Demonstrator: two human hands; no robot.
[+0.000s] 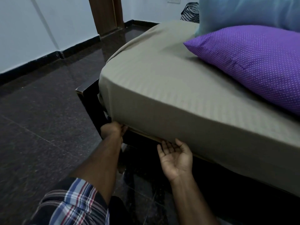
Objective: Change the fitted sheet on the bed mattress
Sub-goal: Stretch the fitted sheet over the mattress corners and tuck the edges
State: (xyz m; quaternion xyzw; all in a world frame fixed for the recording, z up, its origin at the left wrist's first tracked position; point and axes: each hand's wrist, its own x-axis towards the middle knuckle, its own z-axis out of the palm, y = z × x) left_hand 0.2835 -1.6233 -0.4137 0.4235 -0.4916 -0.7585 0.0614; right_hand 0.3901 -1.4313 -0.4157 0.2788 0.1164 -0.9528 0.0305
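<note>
My left hand (112, 128) grips the sheet (162, 88) hem at the lower-middle corner; right hand (176, 157) is open, palm up, fingertips under the hem.

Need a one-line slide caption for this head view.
Both hands at the lower edge of the beige fitted sheet: left hand at the mattress corner, right hand open, palm up, fingertips under the edge; purple pillow on top.

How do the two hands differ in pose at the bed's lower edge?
The left hand is at the mattress corner, fingers curled at the sheet hem; what it grips is hidden. The right hand sits farther along the side, palm up, fingers straight under the edge. Both touch the sheet's bottom edge.
</note>
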